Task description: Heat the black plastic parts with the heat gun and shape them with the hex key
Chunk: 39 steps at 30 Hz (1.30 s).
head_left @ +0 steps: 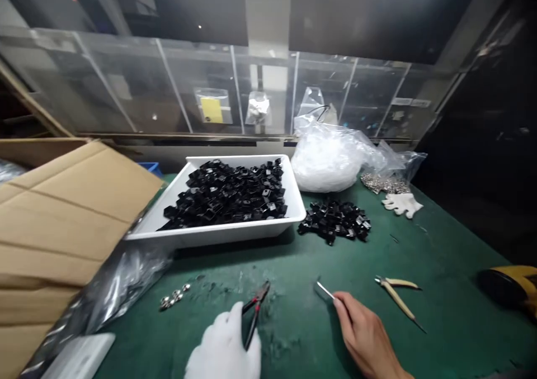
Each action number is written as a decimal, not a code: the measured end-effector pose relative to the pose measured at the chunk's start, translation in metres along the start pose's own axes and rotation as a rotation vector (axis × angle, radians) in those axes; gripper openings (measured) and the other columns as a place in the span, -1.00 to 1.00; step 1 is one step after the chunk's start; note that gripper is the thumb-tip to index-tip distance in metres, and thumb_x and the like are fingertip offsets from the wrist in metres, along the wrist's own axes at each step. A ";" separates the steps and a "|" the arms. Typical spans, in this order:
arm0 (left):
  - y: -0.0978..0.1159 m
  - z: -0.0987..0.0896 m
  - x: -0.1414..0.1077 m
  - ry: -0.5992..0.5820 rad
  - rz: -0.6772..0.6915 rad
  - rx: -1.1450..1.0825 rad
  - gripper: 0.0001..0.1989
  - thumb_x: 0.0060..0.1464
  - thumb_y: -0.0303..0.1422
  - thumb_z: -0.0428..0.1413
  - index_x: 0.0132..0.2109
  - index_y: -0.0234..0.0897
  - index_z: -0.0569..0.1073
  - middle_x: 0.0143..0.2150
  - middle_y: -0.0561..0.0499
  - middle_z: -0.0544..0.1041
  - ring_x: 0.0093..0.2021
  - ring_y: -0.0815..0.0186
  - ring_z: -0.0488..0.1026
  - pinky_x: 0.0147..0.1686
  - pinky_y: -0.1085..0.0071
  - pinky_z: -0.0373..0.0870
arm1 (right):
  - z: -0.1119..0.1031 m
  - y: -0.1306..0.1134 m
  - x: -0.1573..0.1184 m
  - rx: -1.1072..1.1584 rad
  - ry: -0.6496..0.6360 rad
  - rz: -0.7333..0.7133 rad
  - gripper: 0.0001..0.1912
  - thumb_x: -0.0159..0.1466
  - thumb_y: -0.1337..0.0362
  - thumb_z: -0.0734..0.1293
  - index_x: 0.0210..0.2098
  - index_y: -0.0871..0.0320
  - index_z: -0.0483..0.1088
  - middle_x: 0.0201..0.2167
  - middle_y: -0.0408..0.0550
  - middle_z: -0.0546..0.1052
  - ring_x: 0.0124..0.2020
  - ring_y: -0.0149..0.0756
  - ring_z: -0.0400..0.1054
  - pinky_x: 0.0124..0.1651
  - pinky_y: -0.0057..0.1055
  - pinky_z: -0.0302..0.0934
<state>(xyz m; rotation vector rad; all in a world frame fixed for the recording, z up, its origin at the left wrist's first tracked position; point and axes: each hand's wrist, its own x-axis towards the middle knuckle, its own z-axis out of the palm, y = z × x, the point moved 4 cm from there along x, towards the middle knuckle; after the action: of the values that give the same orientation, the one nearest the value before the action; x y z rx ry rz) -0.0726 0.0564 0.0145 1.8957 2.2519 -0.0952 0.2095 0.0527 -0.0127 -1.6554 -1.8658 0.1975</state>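
White-gloved left hand (224, 345): grips black-and-red metal pliers (257, 305) — tips ahead
Bare right hand (364, 330): pinches slim silver metal tool (326, 290) — likely for control

Cardboard box (79, 194) cut off at left edge, yellow-black tool (509, 287) at right. Left hand (226, 342) hides part of pliers (263, 292); right hand (364, 328) covers one end of thin metal piece (326, 291).

1 head-worn camera is looking forward and down from the near side across a green table (457, 289), sitting above and behind the left hand (224, 342) and right hand (369, 331), taking in a cardboard box (62, 217) at left and reaching clear panels (134, 88) along the far side.
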 end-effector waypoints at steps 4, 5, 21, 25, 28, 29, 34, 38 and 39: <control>0.101 -0.024 0.027 0.095 0.216 0.061 -0.46 0.12 -0.29 0.12 0.25 -0.25 0.40 0.07 -0.24 0.51 0.00 0.01 0.48 -0.06 0.12 0.37 | -0.029 0.058 -0.033 -0.067 0.183 0.044 -0.63 0.50 0.11 0.10 -0.16 0.08 0.49 -0.39 0.02 0.68 -0.46 -0.16 0.61 -0.52 -0.43 0.34; 0.123 -0.032 0.033 0.139 0.281 0.099 -0.44 0.09 -0.30 0.15 0.25 -0.26 0.39 0.07 -0.25 0.50 0.00 -0.01 0.46 -0.05 0.11 0.34 | -0.031 0.065 -0.039 -0.084 0.212 0.035 -0.64 0.50 0.12 0.11 -0.15 0.09 0.49 -0.39 0.02 0.68 -0.46 -0.17 0.62 -0.52 -0.44 0.35; 0.254 -0.077 0.090 0.313 0.724 0.596 -0.62 0.24 -0.62 -0.14 -0.01 -0.31 0.50 -0.15 -0.21 0.49 -0.11 0.03 0.43 -0.05 0.07 0.29 | -0.032 0.071 -0.038 0.067 0.232 0.125 -0.67 0.50 0.27 0.09 -0.20 0.07 0.47 -0.47 -0.07 0.61 -0.46 -0.24 0.57 -0.41 -0.42 0.27; 0.251 -0.076 0.084 0.275 0.732 0.629 -0.62 0.20 -0.65 -0.12 -0.01 -0.28 0.49 -0.12 -0.19 0.49 -0.08 0.07 0.42 -0.04 0.13 0.29 | -0.032 0.071 -0.038 0.105 0.224 0.148 -0.67 0.50 0.27 0.08 -0.18 0.07 0.46 -0.46 -0.07 0.60 -0.44 -0.22 0.57 -0.40 -0.41 0.27; 0.251 -0.083 0.084 0.321 0.700 0.623 -0.53 0.16 -0.68 -0.13 0.10 -0.27 0.45 -0.10 -0.18 0.48 -0.08 0.07 0.42 -0.10 0.17 0.29 | -0.032 0.072 -0.038 0.124 0.211 0.154 -0.69 0.50 0.28 0.10 -0.18 0.06 0.46 -0.45 -0.08 0.61 -0.44 -0.23 0.57 -0.39 -0.42 0.26; 0.254 -0.087 0.086 0.329 0.691 0.619 -0.51 0.15 -0.68 -0.13 0.13 -0.26 0.43 -0.09 -0.18 0.48 -0.08 0.07 0.42 -0.12 0.17 0.29 | -0.032 0.072 -0.039 0.129 0.207 0.152 -0.70 0.50 0.28 0.10 -0.17 0.06 0.46 -0.44 -0.08 0.61 -0.44 -0.24 0.57 -0.39 -0.42 0.27; 0.272 -0.095 0.097 0.214 0.603 0.573 -0.61 0.13 -0.60 -0.05 0.03 -0.27 0.50 -0.11 -0.21 0.49 -0.07 0.01 0.44 -0.13 0.14 0.30 | -0.032 0.073 -0.038 0.134 0.210 0.152 -0.70 0.49 0.29 0.10 -0.18 0.05 0.46 -0.45 -0.09 0.61 -0.44 -0.24 0.57 -0.40 -0.43 0.25; 0.282 -0.097 0.100 0.143 0.526 0.550 -0.71 0.06 -0.46 0.09 -0.05 -0.30 0.54 -0.13 -0.23 0.52 -0.05 -0.04 0.46 -0.12 0.13 0.35 | -0.033 0.073 -0.037 0.148 0.223 0.158 -0.69 0.50 0.29 0.09 -0.19 0.05 0.45 -0.47 -0.09 0.59 -0.46 -0.25 0.56 -0.41 -0.42 0.24; 0.284 -0.097 0.100 0.143 0.512 0.553 -0.71 0.05 -0.43 0.10 -0.06 -0.31 0.54 -0.12 -0.25 0.52 -0.05 -0.05 0.47 -0.12 0.12 0.36 | -0.033 0.073 -0.038 0.154 0.225 0.162 -0.69 0.50 0.29 0.09 -0.19 0.05 0.45 -0.47 -0.09 0.59 -0.46 -0.25 0.55 -0.41 -0.41 0.24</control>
<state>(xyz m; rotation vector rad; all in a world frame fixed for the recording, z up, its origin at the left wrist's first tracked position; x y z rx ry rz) 0.1796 0.2210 0.1124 2.7825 1.8625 -0.5677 0.2891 0.0228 -0.0367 -1.6493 -1.5144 0.2077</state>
